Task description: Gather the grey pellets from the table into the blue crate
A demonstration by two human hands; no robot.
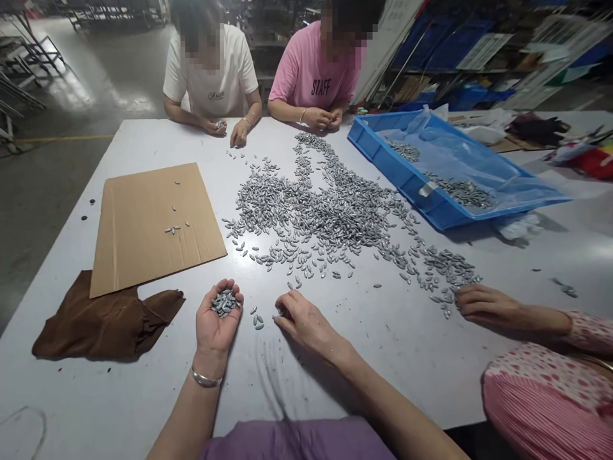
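Handful of small grey oval metal pieces in cupped left hand, palm up, fingers curled round them. Right hand fingertips bunched on a loose piece on the grey table; grip unclear. Big heap beyond. Brown cardboard sheet and brown cloth left; blue plastic tray and co-worker's hand right.

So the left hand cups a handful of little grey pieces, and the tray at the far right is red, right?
Not red: the head view shows the tray is blue. The left hand does cup a handful of grey pieces.
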